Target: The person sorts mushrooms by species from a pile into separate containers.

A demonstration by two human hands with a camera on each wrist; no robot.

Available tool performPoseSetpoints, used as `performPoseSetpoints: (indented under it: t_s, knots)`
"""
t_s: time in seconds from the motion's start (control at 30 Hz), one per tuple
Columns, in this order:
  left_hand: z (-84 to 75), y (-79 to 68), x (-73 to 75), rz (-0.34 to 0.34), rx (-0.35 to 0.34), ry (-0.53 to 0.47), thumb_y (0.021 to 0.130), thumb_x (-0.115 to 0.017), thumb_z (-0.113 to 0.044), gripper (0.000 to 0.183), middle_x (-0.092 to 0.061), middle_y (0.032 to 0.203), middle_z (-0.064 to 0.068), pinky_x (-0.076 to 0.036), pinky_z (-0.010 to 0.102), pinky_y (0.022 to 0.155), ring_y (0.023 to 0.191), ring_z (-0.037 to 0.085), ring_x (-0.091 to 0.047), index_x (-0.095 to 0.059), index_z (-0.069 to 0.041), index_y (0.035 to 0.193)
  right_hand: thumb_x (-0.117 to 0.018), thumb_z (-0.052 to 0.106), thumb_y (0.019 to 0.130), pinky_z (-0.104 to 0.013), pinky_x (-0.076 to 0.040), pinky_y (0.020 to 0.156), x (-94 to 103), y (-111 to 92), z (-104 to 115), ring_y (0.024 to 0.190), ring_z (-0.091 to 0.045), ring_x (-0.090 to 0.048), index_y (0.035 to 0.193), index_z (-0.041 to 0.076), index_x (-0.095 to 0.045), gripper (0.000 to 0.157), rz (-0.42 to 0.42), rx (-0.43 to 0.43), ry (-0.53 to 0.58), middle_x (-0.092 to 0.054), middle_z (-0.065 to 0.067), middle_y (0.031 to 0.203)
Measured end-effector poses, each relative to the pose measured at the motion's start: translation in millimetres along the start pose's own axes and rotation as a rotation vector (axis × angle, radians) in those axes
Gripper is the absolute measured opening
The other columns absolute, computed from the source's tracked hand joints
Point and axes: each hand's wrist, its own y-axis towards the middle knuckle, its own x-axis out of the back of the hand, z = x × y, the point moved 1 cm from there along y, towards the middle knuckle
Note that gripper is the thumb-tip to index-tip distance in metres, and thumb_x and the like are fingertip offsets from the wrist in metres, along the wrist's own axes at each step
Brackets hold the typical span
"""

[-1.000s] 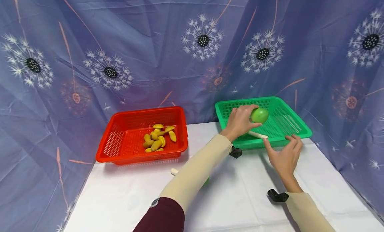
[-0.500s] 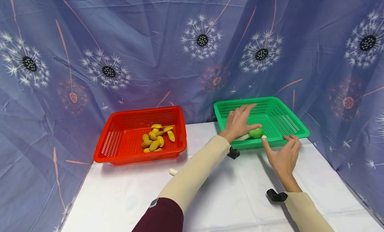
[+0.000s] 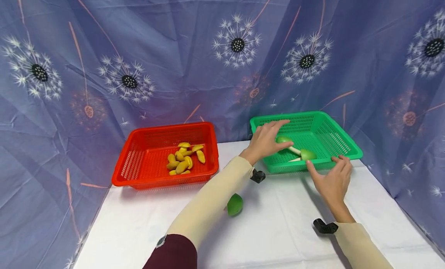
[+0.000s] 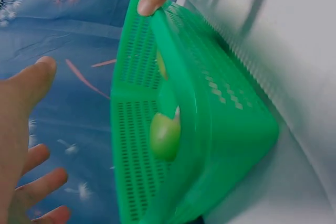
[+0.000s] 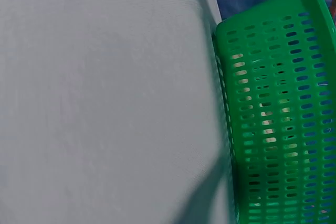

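My left hand (image 3: 265,142) hovers over the left front of the green basket (image 3: 342,153), thumb and fingers spread with nothing between them. Inside lie two toy mushrooms with pale stems: one green-capped mushroom (image 3: 308,154) by the front wall, and another mushroom (image 3: 284,139) behind it, partly covered by my left hand. At the front rim my right hand (image 3: 330,184) holds the basket, fingertips over the edge and thumb against it. The left wrist view shows a green cap (image 4: 165,136) inside the wall.
A red basket (image 3: 139,181) on the left holds several yellow-brown toy mushrooms (image 3: 181,166). Another green-capped mushroom (image 3: 235,204) lies on the white tablecloth (image 3: 271,230), partly behind my left forearm. A blue dandelion-print curtain (image 3: 194,68) hangs behind the baskets.
My left hand let the green-capped mushroom drop into the green basket, then drew back left with fingers apart. My right hand stayed at the rim.
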Motion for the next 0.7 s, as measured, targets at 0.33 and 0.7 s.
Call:
performPoseSetpoints:
  t_s: [0.33, 0.7]
  knots:
    - [32.3, -74.2, 46.1, -0.031, -0.002, -0.199, 0.095, -0.074, -0.042, 0.052, -0.074, 0.116, -0.002, -0.049, 0.020, 0.068, 0.088, 0.005, -0.064, -0.060, -0.022, 0.142, -0.076, 0.052, 0.086, -0.063, -0.025, 0.112, 9.1, 7.2, 1.4, 0.135, -0.048, -0.031, 0.130, -0.009, -0.045, 0.081, 0.109, -0.017, -0.052, -0.033, -0.028, 0.149]
    - [56.8, -161.6, 62.3, -0.072, -0.002, -0.253, 0.095, -0.075, -0.029, 0.035, -0.076, 0.101, -0.002, -0.056, 0.027, 0.079, 0.090, 0.011, -0.068, -0.071, -0.015, 0.127, -0.066, 0.064, 0.089, -0.069, -0.008, 0.118, 5.0, 0.5, 1.1, 0.155, -0.040, -0.005, 0.159, -0.002, -0.030, 0.102, 0.155, -0.096, -0.126, -0.012, -0.021, 0.168]
